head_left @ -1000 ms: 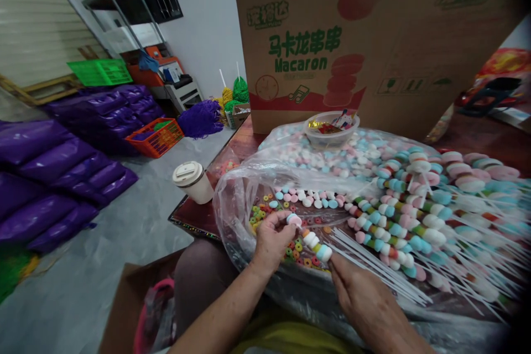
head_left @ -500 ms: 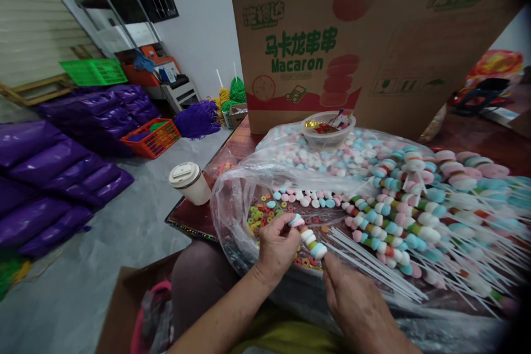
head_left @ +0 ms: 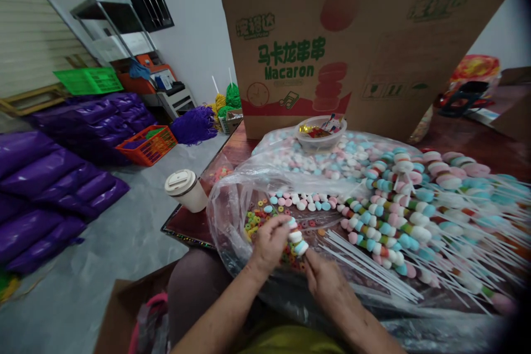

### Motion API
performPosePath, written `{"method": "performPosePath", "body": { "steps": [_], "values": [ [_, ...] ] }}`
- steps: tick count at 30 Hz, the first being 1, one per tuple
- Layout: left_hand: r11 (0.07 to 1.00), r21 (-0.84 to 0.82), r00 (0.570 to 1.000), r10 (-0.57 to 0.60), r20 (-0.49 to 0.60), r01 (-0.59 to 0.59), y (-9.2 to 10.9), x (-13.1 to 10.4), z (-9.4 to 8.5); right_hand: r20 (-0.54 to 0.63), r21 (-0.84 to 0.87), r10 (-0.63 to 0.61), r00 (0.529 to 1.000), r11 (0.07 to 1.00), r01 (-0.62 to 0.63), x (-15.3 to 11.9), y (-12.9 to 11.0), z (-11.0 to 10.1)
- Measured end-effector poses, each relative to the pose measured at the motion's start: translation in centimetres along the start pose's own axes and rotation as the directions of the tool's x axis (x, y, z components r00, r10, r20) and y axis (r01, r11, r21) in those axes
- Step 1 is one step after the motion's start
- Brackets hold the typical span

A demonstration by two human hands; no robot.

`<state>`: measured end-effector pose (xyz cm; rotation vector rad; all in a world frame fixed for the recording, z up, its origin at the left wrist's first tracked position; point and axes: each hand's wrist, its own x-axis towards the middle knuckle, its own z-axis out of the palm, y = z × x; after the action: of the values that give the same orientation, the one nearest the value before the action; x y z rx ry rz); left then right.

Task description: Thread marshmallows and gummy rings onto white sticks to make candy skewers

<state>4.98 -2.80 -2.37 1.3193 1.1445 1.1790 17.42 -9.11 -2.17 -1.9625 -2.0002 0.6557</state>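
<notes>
A marshmallow skewer (head_left: 296,236) of white, pink and blue pieces, with thin coloured rings between some, slants between my two hands. My left hand (head_left: 267,243) is closed, thumb and fingers pinching at its upper end. My right hand (head_left: 334,287) is closed below its lower end, where the stick is mostly hidden. Around the left fingers lie loose cereal rings (head_left: 254,221), with a row of loose marshmallows (head_left: 301,202) beyond. Right of my hands, bare white sticks (head_left: 369,268) lie in a bundle beside a pile of finished skewers (head_left: 394,221).
A clear plastic bag (head_left: 232,188) spreads over the table. A tub (head_left: 319,141) with small packets stands on it, before a large cardboard box (head_left: 298,105). A lidded cup (head_left: 186,191) stands near the table's left edge. Purple bags (head_left: 41,188) and an orange basket (head_left: 147,146) lie leftward on the floor.
Both hands and the skewer have shifted a little to the left in view. The skewer now stands steeper, and the hands are slightly closer together. The whole view has also shifted slightly.
</notes>
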Motion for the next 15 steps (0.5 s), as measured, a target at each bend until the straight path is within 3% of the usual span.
{"method": "performPosePath", "body": {
  "steps": [2, 4, 7, 10, 15],
  "values": [
    [0.96, -0.241, 0.989, -0.149, -0.007, 0.143, 0.9, 0.8, 0.3, -0.049, 0.128, -0.059, 0.997, 0.99, 0.065, 0.4, -0.1, 0.2],
    [0.837, -0.473, 0.955, -0.296, 0.03, 0.275, 1.6, 1.4, 1.0, -0.101, 0.232, -0.103, 0.99, 0.965, 0.124, 0.6, -0.5, 0.1],
    [0.649, -0.646, 0.895, -0.428, 0.128, 0.403, 2.1, 1.8, 1.9, -0.141, 0.355, -0.131, 0.981, 0.919, 0.174, 0.2, -1.0, -0.2],
    [0.601, -0.704, 0.882, -0.464, 0.079, 0.379, 2.2, 1.7, 2.4, -0.126, 0.357, -0.141, 0.982, 0.917, 0.178, -0.5, -1.1, -0.3],
    [0.644, -0.699, 0.901, -0.434, 0.002, 0.312, 2.0, 1.3, 2.9, -0.025, 0.162, 0.003, 1.0, 0.987, 0.002, -1.2, -1.1, 0.0]
  ]
}}
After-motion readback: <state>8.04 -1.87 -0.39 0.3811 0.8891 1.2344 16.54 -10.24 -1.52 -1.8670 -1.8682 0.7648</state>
